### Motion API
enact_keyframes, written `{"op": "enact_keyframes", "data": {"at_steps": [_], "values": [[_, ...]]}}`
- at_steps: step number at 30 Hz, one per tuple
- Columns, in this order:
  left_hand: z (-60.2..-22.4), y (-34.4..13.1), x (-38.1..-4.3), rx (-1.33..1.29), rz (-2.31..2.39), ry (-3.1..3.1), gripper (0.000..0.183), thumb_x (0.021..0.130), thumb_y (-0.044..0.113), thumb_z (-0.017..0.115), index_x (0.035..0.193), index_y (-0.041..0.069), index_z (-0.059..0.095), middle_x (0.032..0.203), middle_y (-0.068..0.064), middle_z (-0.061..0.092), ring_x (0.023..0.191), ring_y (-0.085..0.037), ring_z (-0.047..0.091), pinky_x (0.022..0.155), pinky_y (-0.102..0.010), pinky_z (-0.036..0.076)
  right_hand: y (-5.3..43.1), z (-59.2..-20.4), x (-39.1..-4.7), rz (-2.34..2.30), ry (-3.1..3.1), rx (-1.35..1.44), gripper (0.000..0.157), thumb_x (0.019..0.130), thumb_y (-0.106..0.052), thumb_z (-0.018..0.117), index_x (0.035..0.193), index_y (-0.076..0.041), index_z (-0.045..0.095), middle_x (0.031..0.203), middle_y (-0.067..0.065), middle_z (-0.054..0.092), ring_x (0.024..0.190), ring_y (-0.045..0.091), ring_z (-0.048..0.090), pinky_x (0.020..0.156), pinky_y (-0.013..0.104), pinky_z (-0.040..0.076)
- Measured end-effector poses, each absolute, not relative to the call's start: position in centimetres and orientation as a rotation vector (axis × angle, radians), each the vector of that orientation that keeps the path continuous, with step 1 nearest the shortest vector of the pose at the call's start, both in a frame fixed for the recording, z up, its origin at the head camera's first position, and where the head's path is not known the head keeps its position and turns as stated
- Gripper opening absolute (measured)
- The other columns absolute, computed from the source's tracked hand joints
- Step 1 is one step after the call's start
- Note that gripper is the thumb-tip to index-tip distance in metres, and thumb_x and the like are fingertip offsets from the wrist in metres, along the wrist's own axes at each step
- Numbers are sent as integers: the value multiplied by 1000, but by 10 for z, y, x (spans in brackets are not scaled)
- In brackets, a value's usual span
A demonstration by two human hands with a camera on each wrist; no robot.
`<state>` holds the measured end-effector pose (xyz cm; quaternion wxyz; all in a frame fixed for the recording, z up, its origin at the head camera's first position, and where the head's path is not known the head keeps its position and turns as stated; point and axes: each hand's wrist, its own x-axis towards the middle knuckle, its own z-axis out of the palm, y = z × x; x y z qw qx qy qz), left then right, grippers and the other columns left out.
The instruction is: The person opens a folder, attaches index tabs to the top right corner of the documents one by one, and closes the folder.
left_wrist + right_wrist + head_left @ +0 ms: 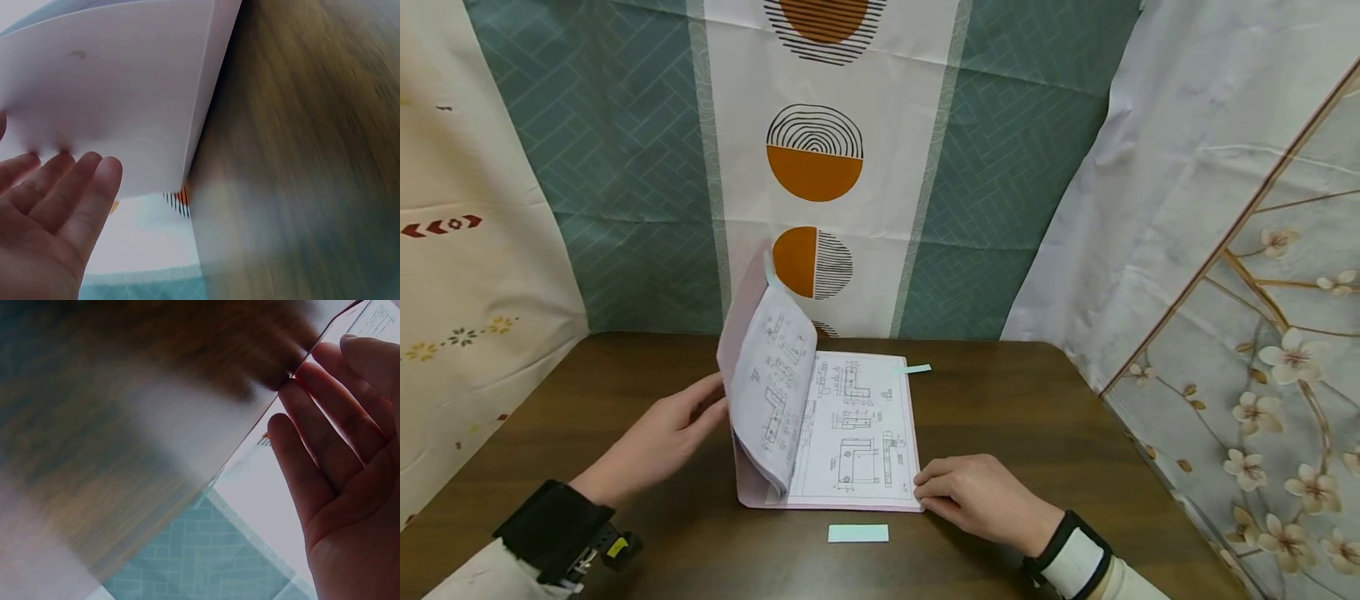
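A drawing book (865,487) with a pale pink cover lies on the table, its right-hand page showing technical part drawings. The front cover (741,333) and a batch of curved pages (775,375) stand raised at the left. My left hand (662,433) is at the outer face of that cover; in the left wrist view its fingers (87,194) are extended, tips against the cover. By the book's lower right corner rests my right hand (973,496). The right wrist view has its fingers (325,437) nearly straight, tips along the book's edge, thumb over the page.
A pale green paper strip (857,533) lies on the brown wooden table (1000,417) just in front of the book. Another pale green tab (917,368) sticks out from the page's right edge. Patterned cloths (1022,167) hang behind and beside the table.
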<state>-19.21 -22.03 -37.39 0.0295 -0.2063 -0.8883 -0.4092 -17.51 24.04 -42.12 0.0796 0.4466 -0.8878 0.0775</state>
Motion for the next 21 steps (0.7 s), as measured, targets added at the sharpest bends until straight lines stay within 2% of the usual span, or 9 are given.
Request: {"op": "enact_keyframes", "data": {"at_steps": [4, 8, 15, 21], "values": [[-379, -202, -198, -718, -1204, -2725, 61, 116, 35, 60, 168, 9, 44, 158, -15, 59, 140, -36, 62, 107, -55, 55, 241, -421, -176, 244, -2642, 1345, 11, 99, -23, 86, 110, -21, 88, 117, -12, 78, 102, 1, 73, 87, 28, 62], [-383, -188, -201, -749, -1078, -2733, 59, 115, 37, 63, 166, 11, 48, 159, -12, 59, 142, -35, 60, 111, -57, 52, 241, -420, -176, 263, -2631, 1343, 10, 100, -22, 86, 110, -21, 87, 116, -12, 77, 102, 1, 73, 86, 28, 62], [-390, -168, -204, -851, -968, -2735, 55, 112, 31, 69, 162, 13, 55, 159, -10, 58, 144, -34, 58, 115, -61, 47, 241, -420, -176, 272, -2611, 1341, 7, 100, -21, 86, 107, -20, 87, 116, -12, 76, 98, 0, 72, 84, 28, 62], [-399, -149, -209, -938, -821, -2743, 53, 108, 24, 74, 157, 10, 61, 160, -12, 58, 146, -37, 56, 117, -60, 45, 243, -420, -176, 263, -2650, 1328, 10, 100, -20, 86, 110, -20, 87, 121, -9, 77, 104, 4, 74, 89, 31, 63]]}}
